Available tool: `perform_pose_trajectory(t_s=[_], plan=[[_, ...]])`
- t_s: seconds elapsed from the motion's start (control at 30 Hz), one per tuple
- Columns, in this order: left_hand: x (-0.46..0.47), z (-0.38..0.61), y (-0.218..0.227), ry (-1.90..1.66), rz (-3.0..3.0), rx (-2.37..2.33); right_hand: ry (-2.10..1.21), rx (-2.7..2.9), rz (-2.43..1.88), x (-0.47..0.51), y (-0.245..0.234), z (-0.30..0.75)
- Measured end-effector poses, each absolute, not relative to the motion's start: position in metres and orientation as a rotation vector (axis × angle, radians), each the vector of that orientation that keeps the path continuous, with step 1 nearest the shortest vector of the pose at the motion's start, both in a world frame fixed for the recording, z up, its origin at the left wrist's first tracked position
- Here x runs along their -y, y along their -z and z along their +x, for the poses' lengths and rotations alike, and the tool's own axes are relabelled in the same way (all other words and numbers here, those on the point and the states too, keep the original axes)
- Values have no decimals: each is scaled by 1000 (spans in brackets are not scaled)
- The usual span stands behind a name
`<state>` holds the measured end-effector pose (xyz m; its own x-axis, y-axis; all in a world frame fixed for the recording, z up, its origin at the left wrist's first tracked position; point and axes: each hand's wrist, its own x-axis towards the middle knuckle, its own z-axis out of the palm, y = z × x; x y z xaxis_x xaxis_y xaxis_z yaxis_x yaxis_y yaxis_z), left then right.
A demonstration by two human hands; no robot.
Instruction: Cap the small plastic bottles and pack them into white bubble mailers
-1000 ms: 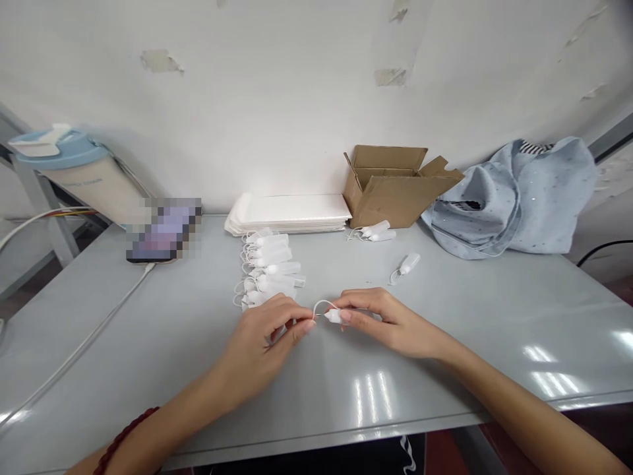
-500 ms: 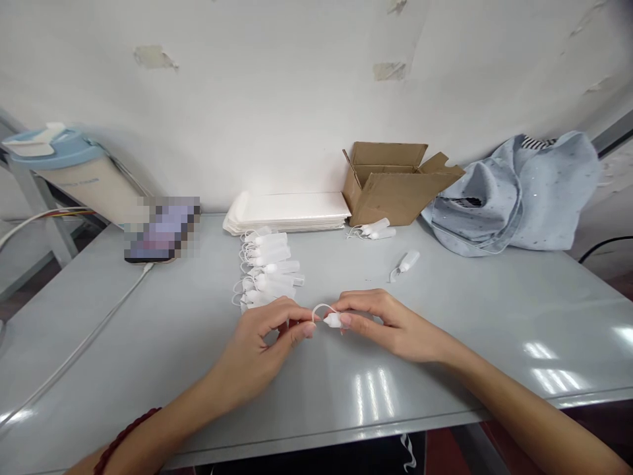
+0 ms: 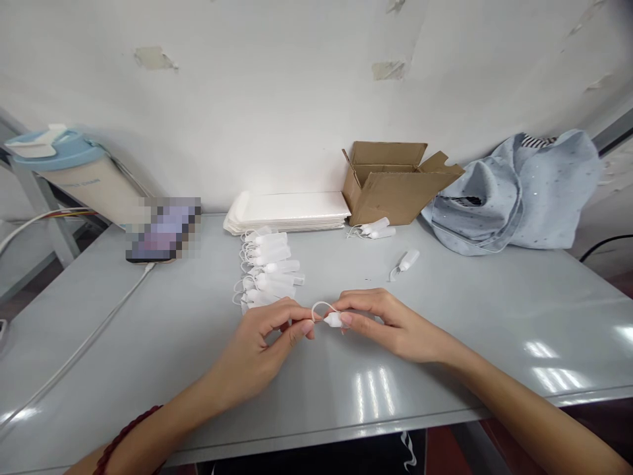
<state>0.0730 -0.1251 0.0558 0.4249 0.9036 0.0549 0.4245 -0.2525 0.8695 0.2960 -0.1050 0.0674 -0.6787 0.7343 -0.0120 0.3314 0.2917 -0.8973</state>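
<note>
While our right hand (image 3: pixel 390 326) grips a small white bottle (image 3: pixel 333 320) between thumb and forefinger, our left hand (image 3: pixel 270 336) faces it from just beside, thumb and forefinger pressed together at the far end of a thin white strap (image 3: pixel 324 303). The strap arches up from the bottle across to those left fingers; we cannot tell what small part they pinch at its end, because the fingertips cover it. The bottle lies roughly level, its pointed nozzle turned toward our left hand, and most of its body is hidden behind our right fingers. We hold all this over the near middle of the grey desk (image 3: pixel 316 396).

Just beyond our left hand we see a row of similar bottles (image 3: pixel 271 254), packed closely with their strap loops to the left. Behind it, a stack of flat white sleeves (image 3: pixel 297 206) lies near the wall (image 3: pixel 277 119). To its right stands an open cardboard box (image 3: pixel 395 198), with a pair of bottles (image 3: pixel 378 229) lying just in front. One single bottle (image 3: pixel 409 260) lies apart, beyond our right hand. At the far right rests a light-blue cloth bag (image 3: pixel 544 198); at the far left, a blurred phone (image 3: pixel 161 234) with a white cable (image 3: pixel 93 330) lies before a pale tumbler (image 3: pixel 93 185) with a blue lid (image 3: pixel 74 155).
</note>
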Motion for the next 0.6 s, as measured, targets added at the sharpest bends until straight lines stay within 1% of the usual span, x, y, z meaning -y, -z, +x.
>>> perform_pose_trajectory(t_s=[0.47,0.6], plan=[[125,74,-55,-688,1910,-1142,-1286,2214,-978,106,-69,295],[126,75,-49,-782,2054,-1074,-1237,2255,-954,107,-69,294]])
